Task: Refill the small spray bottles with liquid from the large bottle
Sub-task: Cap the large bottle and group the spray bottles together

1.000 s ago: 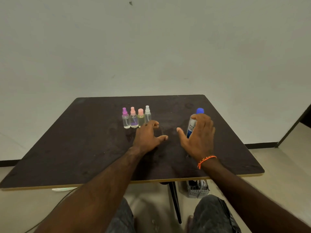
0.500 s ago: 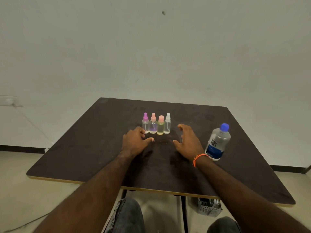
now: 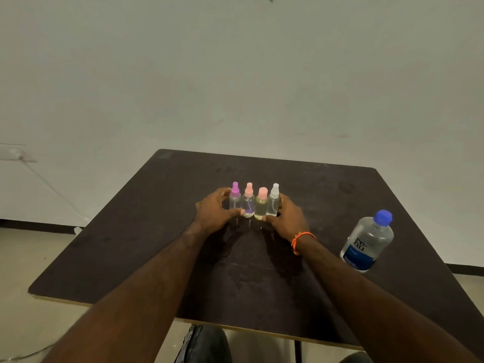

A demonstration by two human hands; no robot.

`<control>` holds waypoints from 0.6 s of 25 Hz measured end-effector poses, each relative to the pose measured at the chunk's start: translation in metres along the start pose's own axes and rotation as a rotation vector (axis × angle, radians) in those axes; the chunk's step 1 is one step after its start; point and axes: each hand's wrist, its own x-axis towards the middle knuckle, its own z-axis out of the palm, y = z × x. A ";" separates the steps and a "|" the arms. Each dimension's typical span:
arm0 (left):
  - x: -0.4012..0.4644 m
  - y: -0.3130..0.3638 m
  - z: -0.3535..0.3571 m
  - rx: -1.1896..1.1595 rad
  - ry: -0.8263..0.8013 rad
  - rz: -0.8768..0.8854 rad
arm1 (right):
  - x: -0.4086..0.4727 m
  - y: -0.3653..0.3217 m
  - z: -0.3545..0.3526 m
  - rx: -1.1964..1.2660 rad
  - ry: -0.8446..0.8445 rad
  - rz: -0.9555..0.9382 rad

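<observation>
Left hand [image 3: 213, 212] and right hand [image 3: 286, 217] curled around a row of four small spray bottles [image 3: 254, 203] mid-frame, each grip cupping an end bottle, large bottle [image 3: 366, 242] upright at right on the dark surface [image 3: 131, 244].

A dark brown table [image 3: 340, 297] with a pale edge stands before a plain off-white wall [image 3: 235, 74]. At far left, a wall socket [image 3: 13, 153] feeds a thin cable [image 3: 52, 189] running down toward the beige floor [image 3: 31, 258].

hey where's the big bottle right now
In the head view, the big bottle stands upright on the right side of the table, apart from the right hand and the spray bottles.
</observation>
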 end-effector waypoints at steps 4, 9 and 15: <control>0.018 -0.006 0.007 -0.104 -0.065 -0.013 | 0.005 -0.006 0.004 0.077 0.009 0.026; 0.024 -0.007 0.009 -0.234 -0.181 0.001 | 0.009 -0.006 0.006 0.086 -0.016 0.038; 0.042 -0.017 0.000 -0.200 -0.210 -0.027 | 0.024 -0.013 0.012 0.069 -0.030 0.036</control>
